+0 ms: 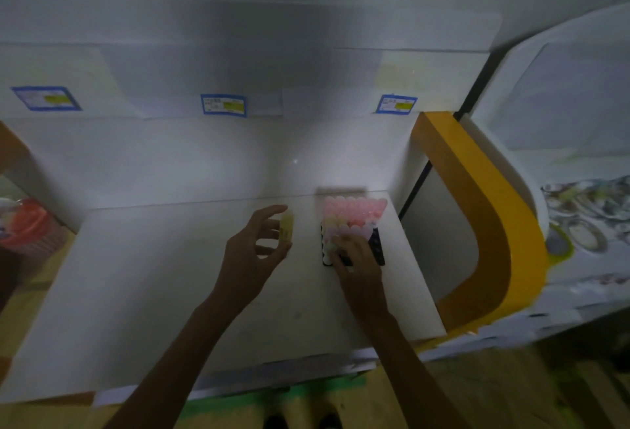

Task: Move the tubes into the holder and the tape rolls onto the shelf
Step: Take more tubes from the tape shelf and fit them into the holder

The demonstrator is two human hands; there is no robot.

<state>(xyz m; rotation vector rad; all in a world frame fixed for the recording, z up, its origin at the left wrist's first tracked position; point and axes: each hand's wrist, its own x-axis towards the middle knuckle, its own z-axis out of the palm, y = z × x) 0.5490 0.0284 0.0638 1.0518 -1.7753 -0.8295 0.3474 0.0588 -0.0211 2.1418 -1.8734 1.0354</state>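
Note:
A black tube holder stands on the white shelf surface at the right, filled at the back with several pink and pale capped tubes. My right hand rests on the holder's near side, fingers over its front tubes; what the fingers hold is hidden. My left hand hovers left of the holder with its fingers curved around a yellow tube, which stands upright at the fingertips. No tape rolls are clearly visible.
Blue-framed labels are stuck on the white back panel. A yellow curved frame borders the surface at the right. A red-lidded container sits at the far left. A printed cloth lies at the far right.

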